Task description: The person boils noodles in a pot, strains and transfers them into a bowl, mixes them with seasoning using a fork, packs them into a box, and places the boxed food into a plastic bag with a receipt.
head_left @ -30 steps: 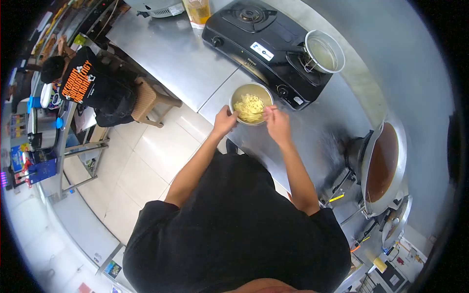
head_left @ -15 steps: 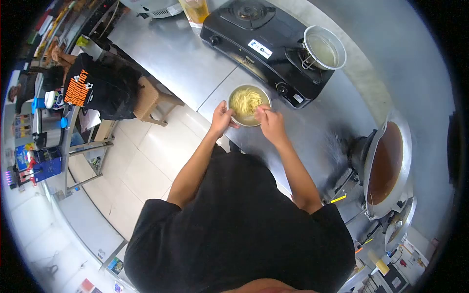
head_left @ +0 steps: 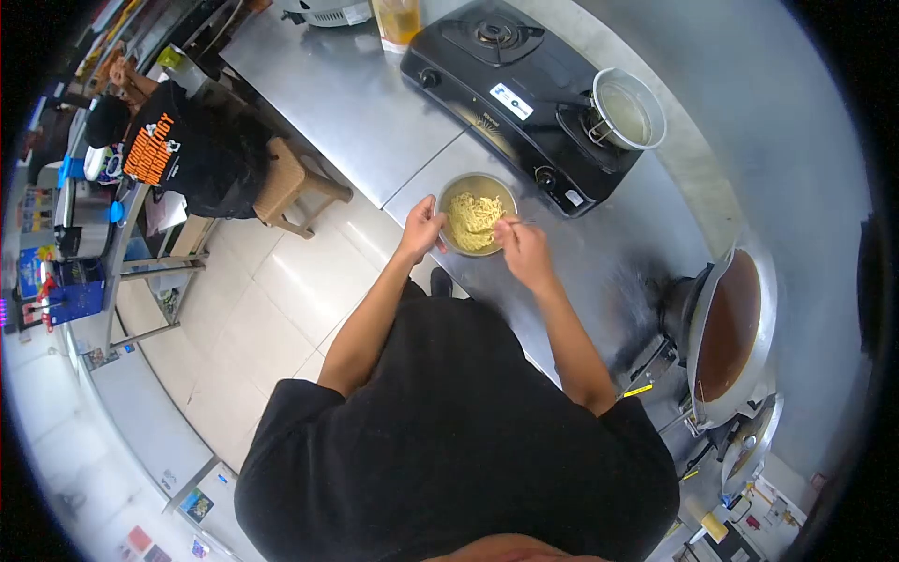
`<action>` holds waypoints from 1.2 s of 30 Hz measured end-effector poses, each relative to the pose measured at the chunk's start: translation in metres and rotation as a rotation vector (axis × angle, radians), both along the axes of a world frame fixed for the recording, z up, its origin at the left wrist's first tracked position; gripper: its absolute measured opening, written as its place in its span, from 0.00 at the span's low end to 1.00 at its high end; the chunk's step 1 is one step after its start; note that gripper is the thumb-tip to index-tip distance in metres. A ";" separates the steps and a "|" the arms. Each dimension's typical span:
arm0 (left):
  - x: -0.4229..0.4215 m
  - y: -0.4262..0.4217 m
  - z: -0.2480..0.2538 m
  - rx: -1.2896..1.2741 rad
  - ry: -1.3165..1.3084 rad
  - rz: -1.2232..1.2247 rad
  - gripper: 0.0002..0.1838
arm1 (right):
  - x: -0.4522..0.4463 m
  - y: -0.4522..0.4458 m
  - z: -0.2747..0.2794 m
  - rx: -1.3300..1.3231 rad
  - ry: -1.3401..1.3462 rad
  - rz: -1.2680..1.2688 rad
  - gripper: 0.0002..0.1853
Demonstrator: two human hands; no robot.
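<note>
A round metal bowl (head_left: 451, 187) stands at the edge of the steel counter, with pale yellow noodles (head_left: 474, 220) inside. My left hand (head_left: 423, 230) grips its left rim, thumb on top. At the right rim, my right hand (head_left: 523, 249) is closed in a pinch around a thin utensil whose tip reaches the noodles; what kind of utensil it is cannot be made out. Just beyond the bowl is a black two-burner gas stove (head_left: 478, 89).
A metal pot (head_left: 626, 105) sits on the stove's right burner. A large wok of brown liquid (head_left: 729, 328) is at the right. The steel counter (head_left: 328, 94) holds a pouch of yellow liquid (head_left: 400, 22). A person in black (head_left: 187, 150) is by a stool (head_left: 292, 187) at the left.
The noodles have shifted and spread within the bowl as my right hand moved over it. My left hand has kept its grip. The whole view has shifted slightly.
</note>
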State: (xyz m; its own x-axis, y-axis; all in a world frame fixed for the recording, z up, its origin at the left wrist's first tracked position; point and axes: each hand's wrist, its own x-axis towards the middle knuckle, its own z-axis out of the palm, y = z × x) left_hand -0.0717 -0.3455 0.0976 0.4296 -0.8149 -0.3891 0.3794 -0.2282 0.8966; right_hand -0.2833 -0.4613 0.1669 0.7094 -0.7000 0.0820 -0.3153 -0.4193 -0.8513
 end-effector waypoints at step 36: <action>0.096 0.277 0.091 -0.138 0.051 0.557 0.06 | 0.179 0.170 0.084 -0.032 -0.083 0.621 0.16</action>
State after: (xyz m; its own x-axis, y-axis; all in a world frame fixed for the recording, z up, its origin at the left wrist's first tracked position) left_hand 0.0240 -0.0684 0.1882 0.7919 -0.5162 -0.3262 0.4521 0.1364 0.8815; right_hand -0.1047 -0.2909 0.2505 0.9734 -0.1550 0.1690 0.0627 -0.5290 -0.8463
